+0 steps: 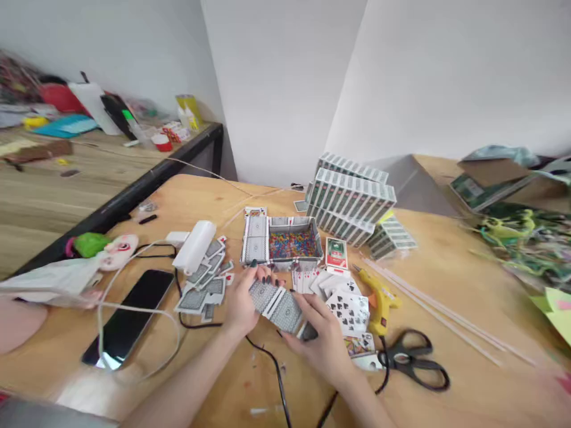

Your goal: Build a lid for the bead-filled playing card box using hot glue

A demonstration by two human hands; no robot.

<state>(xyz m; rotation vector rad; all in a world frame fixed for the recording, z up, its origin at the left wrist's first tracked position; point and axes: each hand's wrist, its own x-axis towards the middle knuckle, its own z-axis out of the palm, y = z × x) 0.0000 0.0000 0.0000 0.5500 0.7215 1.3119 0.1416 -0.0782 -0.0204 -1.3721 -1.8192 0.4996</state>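
Between my two hands, above the near middle of the table, are playing cards with their grey patterned backs up. My left hand grips their left end, while my right hand is closed round the right end. Just beyond stands an open box covered in grey-backed cards, with a multicoloured speckled inside. Face-up cards lie spread beside my right hand, near a red card pack. To the left of my left hand is a pile of cut grey-backed cards.
A yellow glue gun, black-handled scissors and pale glue sticks lie on the right. Card packs are stacked behind. A phone, a white cylinder and looping cables occupy the left; a black cord crosses in front.
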